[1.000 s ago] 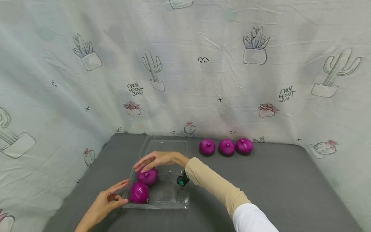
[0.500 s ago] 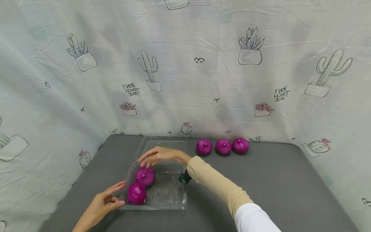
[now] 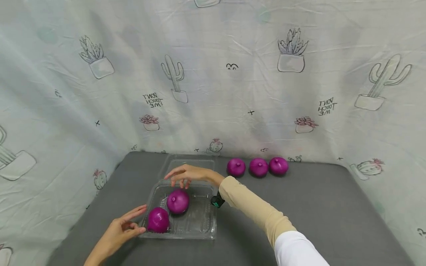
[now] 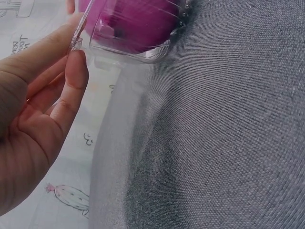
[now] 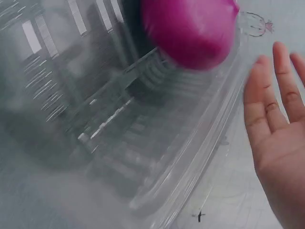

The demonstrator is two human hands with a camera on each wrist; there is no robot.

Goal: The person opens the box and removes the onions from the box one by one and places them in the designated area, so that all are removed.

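Note:
A clear plastic box (image 3: pixel 196 232) stands on the table, its lid (image 3: pixel 191 159) folded back behind it. Inside it are two purple onions: one onion (image 3: pixel 158 220) in the near left corner, the other onion (image 3: pixel 178 201) farther back and to the right. My left hand (image 3: pixel 116 236) pinches the box's rim (image 4: pixel 78 36) between thumb and finger at the near left corner. Over the far edge of the box is my right hand (image 3: pixel 189 173), fingers spread and holding nothing. In the right wrist view this hand (image 5: pixel 281 124) is apart from the onion (image 5: pixel 195 31).
Three more purple onions stand in a row at the back: a left onion (image 3: pixel 236 167), a middle onion (image 3: pixel 258 167) and a right onion (image 3: pixel 278 166). A printed curtain (image 3: pixel 253 92) rises behind the grey table (image 3: pixel 316 207).
The farther onion in the box has moved right, away from the left wall and the near onion. My right hand has drawn back off it, up and away. My left hand keeps its place.

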